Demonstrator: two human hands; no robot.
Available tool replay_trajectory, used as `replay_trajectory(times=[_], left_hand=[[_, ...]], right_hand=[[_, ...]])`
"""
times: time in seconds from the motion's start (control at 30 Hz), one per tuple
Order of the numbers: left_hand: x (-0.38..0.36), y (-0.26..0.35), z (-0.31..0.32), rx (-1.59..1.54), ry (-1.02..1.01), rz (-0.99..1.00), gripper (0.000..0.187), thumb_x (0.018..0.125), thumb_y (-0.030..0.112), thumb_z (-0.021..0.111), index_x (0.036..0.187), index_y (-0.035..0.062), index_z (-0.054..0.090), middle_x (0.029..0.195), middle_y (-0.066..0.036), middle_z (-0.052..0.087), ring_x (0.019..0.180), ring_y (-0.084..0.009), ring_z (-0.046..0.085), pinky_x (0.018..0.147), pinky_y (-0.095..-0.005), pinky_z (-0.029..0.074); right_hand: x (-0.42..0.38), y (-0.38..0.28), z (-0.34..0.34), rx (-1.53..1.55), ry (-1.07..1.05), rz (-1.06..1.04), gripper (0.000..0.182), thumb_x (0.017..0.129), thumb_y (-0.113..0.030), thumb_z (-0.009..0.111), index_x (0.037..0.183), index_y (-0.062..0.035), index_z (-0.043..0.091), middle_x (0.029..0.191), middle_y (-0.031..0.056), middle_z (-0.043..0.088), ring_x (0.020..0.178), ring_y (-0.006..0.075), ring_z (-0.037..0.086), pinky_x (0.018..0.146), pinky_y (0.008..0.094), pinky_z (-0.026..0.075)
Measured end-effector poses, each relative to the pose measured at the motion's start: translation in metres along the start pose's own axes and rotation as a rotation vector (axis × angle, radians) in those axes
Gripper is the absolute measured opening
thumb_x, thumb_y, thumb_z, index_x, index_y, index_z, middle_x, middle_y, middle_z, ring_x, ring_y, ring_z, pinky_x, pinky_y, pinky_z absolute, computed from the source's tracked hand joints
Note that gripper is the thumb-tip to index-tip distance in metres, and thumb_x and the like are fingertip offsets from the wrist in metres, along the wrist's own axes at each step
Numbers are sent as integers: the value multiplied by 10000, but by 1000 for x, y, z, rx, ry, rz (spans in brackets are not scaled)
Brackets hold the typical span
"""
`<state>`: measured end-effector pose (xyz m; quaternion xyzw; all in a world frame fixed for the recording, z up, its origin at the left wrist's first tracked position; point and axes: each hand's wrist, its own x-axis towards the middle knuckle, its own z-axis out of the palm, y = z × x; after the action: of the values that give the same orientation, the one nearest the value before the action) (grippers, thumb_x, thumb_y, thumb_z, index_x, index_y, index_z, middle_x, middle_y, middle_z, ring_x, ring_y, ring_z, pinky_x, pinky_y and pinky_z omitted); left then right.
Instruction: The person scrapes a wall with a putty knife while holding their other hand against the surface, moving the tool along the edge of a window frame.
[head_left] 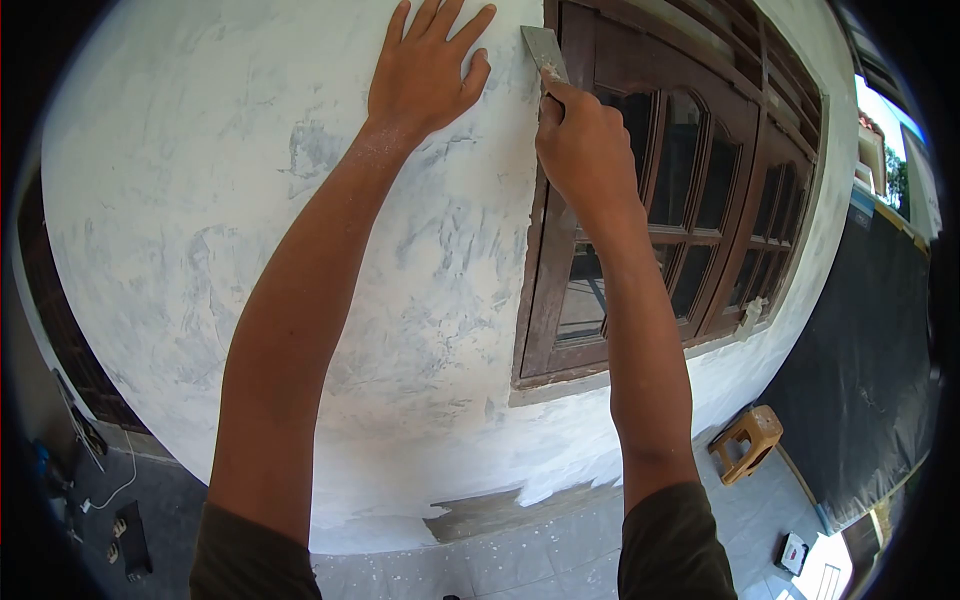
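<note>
My left hand (425, 85) lies with spread fingers against the white, patchy wall (430, 290), left of the window. In my right hand (590, 140) is a putty knife (543, 50), its metal blade pointing up and to the left. The blade is at the wall's edge beside the brown wooden window frame (533, 330). My right fingers wrap round the handle, which is mostly hidden. Grey smears mark the wall's white coating.
A tan stool (748, 443) stands on the tiled floor at the lower right, near a black sheet (850, 350). At the lower left are sandals (115, 540) and a white cable (125, 480). Window panes with brown bars fill the upper right.
</note>
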<state>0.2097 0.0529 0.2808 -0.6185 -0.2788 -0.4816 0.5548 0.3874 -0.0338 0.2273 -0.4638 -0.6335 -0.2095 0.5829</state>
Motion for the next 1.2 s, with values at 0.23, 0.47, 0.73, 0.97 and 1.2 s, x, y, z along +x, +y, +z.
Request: replay_trajectory(times=[0.23,0.47,0.73,0.97,1.2], left_hand=[[0,-1,1,15,-7,5,564,993,276,545,1529,107,504,1651,-204,364,1558,-358,284,1275,-544,196],[1,-1,1,21,-8,-3,561,998,269,540,1534,107,497,1655,-201,359,1562,-358,277,1276,-546,192],[0,-2,4,41,-3,7,563,1005,267,537,1545,122,484,1665,-195,342,1567,-353,267,1279,-541,186],[0,-1,3,44,-38,-17,558,1023,286,514,1557,129,468,1677,-182,324,1577,-339,246,1288,-525,169],[1,-1,2,28,-29,-18,558,1023,287,513,1555,126,469,1679,-178,322,1577,-340,245,1288,-526,169]], right_hand=[[35,2,2,2,55,-104,337,967,-112,548,1223,-15,743,981,286,745,908,463,738,824,515,608],[-5,12,3,-2,-45,-4,376,1018,-208,522,1334,-120,706,1053,269,741,991,484,705,905,533,571],[19,15,6,22,80,-164,371,936,-71,525,1239,-12,731,947,286,739,888,471,733,792,522,608],[12,12,13,34,86,-139,370,916,-58,535,1221,0,735,934,277,742,880,458,740,793,515,608],[-8,13,8,3,74,-154,358,916,-49,544,1213,10,736,907,295,733,847,463,740,743,507,613]])
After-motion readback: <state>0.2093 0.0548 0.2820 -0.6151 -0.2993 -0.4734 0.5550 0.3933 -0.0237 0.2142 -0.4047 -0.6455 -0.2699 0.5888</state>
